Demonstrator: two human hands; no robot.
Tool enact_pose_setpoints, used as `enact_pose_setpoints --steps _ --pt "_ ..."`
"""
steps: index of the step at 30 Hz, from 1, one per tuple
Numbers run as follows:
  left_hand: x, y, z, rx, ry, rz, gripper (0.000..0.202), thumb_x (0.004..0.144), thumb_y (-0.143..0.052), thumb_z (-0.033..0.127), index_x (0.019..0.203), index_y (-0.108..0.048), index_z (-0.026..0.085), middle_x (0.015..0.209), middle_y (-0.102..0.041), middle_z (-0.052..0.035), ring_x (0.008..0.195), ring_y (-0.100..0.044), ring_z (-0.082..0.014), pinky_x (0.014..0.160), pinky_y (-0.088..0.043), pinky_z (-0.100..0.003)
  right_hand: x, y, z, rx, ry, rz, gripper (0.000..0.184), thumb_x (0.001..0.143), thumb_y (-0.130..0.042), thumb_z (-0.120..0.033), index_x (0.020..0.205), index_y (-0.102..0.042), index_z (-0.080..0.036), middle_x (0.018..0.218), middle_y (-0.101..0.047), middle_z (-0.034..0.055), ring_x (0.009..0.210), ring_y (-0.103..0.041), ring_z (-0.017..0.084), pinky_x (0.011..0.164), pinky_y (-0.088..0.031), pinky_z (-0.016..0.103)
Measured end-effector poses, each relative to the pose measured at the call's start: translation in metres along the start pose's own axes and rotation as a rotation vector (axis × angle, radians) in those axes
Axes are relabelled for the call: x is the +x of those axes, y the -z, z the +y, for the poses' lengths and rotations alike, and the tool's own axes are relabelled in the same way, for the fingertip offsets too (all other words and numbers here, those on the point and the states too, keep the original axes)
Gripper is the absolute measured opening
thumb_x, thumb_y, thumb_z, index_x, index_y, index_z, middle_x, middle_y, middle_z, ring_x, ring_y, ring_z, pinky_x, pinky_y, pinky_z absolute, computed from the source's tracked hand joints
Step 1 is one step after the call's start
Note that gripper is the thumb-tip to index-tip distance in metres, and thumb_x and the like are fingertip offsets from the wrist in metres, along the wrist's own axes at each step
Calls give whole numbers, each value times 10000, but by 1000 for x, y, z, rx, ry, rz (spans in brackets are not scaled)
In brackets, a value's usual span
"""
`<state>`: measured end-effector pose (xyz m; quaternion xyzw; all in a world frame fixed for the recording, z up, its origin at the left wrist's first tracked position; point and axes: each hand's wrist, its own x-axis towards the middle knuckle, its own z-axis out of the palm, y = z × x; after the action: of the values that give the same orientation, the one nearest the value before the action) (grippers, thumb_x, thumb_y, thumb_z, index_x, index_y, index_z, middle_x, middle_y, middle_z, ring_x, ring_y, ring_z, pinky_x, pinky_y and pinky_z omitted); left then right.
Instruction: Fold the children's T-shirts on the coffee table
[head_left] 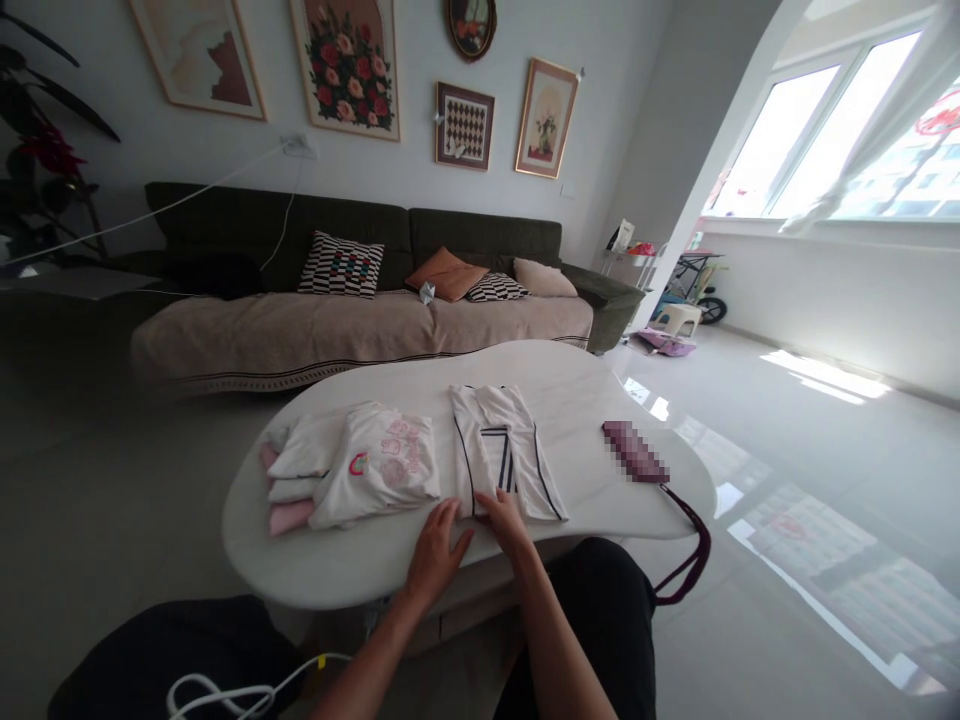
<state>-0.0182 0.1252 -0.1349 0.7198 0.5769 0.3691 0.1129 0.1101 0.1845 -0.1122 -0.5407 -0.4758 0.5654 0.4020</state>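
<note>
A white garment with dark stripes (504, 445) lies folded lengthwise on the white oval table (585, 400). My right hand (504, 520) rests on its near edge, fingers bent down onto the cloth. My left hand (437, 552) lies flat on the table just left of that edge, fingers stretched out toward the garment. To the left sits a stack of folded white and pink clothes (352, 465), the top one printed with pink shapes.
A purple pouch (635, 452) with a dark strap hanging over the edge lies on the table's right end. A dark sofa (360, 270) with cushions stands behind the table. A white cable (225, 692) crosses my lap. Glossy floor lies to the right.
</note>
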Motion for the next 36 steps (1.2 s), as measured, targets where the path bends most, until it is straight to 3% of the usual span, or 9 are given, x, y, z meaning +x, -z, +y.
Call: enact_pose_setpoints --steps 7,17,23,29,33,36 --pt "2 -4 -1 54 -25 35 414 844 -421 296 1243 -441 186 1223 -535 -84 1164 -453 -204 978 -380 -407 6 7 6 232 -67 -159 276 576 -639 -356 752 -573 -154 772 -618 46 738 -593 163 645 -484 252" --pt "8 -3 0 112 -50 -25 447 817 -428 230 1259 -438 161 1292 -482 -93 1206 -411 -211 1002 -351 -421 10 4 8 298 -110 -112 295 611 -611 -391 807 -555 -178 723 -561 1 705 -549 151 574 -467 253" --pt "15 -1 5 56 -111 -108 607 713 -406 73 1313 -370 155 1379 -360 -101 1295 -263 -221 1034 -285 -458 -4 -3 -2 344 -91 -114 335 601 -643 -411 811 -551 -166 729 -557 -5 643 -537 128 552 -450 240" --pt "1 -1 -14 82 -172 -100 576 766 -375 99 1332 -341 195 1350 -405 -85 1265 -326 -213 1018 -318 -463 -26 -19 1 453 -105 -160 373 596 -669 -466 793 -539 -178 604 -496 -51 471 -473 65 513 -401 210" --pt "-6 6 -25 196 -272 -62 572 784 -430 163 1342 -319 225 1316 -451 -66 1223 -394 -216 973 -389 -440 -39 -18 4 548 -152 -302 372 567 -714 -416 837 -579 -198 676 -555 -29 560 -525 79 572 -419 208" --pt "-7 6 -30 295 -345 13 590 792 -454 190 1356 -285 218 1292 -480 -56 1181 -449 -196 920 -453 -362 -35 0 -8 287 -150 -468 276 636 -665 -395 818 -629 -191 753 -620 1 676 -579 104 618 -427 206"
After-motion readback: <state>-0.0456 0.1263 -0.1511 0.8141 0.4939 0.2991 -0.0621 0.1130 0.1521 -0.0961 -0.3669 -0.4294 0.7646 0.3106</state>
